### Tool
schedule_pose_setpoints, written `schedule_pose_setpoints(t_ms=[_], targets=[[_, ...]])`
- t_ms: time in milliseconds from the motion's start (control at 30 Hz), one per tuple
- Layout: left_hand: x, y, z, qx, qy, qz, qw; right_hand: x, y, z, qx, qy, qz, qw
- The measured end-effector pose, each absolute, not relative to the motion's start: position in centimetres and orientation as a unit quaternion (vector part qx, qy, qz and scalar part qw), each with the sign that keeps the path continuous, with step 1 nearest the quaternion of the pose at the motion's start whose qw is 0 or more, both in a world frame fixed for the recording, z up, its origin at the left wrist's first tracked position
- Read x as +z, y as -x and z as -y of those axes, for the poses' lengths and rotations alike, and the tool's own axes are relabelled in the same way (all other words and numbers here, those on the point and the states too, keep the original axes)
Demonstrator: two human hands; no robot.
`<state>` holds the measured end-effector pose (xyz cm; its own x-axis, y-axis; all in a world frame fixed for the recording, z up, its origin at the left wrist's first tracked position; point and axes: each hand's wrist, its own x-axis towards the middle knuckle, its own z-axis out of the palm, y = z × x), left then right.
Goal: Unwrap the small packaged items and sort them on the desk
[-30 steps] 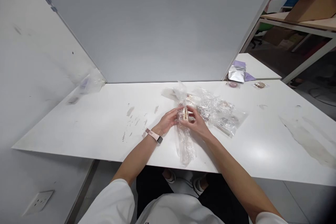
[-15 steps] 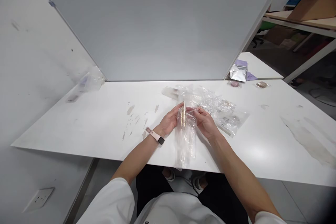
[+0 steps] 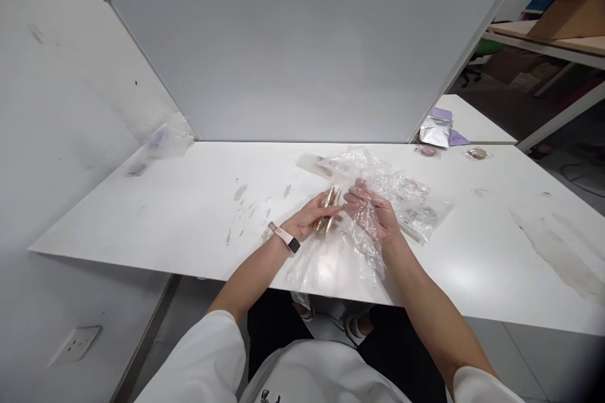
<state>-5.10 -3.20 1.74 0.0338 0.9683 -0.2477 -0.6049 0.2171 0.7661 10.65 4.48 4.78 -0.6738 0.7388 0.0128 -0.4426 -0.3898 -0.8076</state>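
My left hand point(image 3: 312, 217) is closed around a pair of slim, shiny gold tubes point(image 3: 327, 213), its thumb lying across them. They stand side by side, tilted slightly, above the table. What the tubes are I cannot make out. To their right, my right hand point(image 3: 373, 208) grips a crumpled clear plastic bag point(image 3: 363, 242), and its fingers show through the film. The bag spreads down toward the table's front edge, partly below the tubes. Behind both hands lies a heap of clear plastic packaging point(image 3: 392, 179).
The white table point(image 3: 189, 214) has worn marks. A whiteboard point(image 3: 283, 44) rises at its back edge. Silver and purple packets point(image 3: 437, 129) lie back right, near small wrapped pink point(image 3: 428, 151) and brown point(image 3: 477, 153) items. Another clear bag point(image 3: 163, 143) lies back left.
The plastic has moved off the gold tubes to the right, bunched in my right hand. My left thumb now crosses the tubes, which lean more to the right.
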Motion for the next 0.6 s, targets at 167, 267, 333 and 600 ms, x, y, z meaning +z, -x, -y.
schedule_pose_setpoints(t_ms=[167,267,333,600], targets=[[1.6,6.0,2.8,0.558,-0.154,-0.359,0.732,5.6,-10.7,-4.7,0.783,0.186,0.445,0.393],[1.8,6.8,2.5,0.580,-0.116,-0.356,0.724,6.1,-11.9,-6.1,0.744,0.229,0.464,0.422],[1.9,7.2,2.4,0.583,-0.101,-0.379,0.712,6.4,-12.9,-7.1,0.742,0.252,0.456,0.423],[2.1,7.3,2.8,0.604,-0.222,-0.454,0.617,6.0,-16.2,-8.8,0.556,0.384,0.671,0.305]])
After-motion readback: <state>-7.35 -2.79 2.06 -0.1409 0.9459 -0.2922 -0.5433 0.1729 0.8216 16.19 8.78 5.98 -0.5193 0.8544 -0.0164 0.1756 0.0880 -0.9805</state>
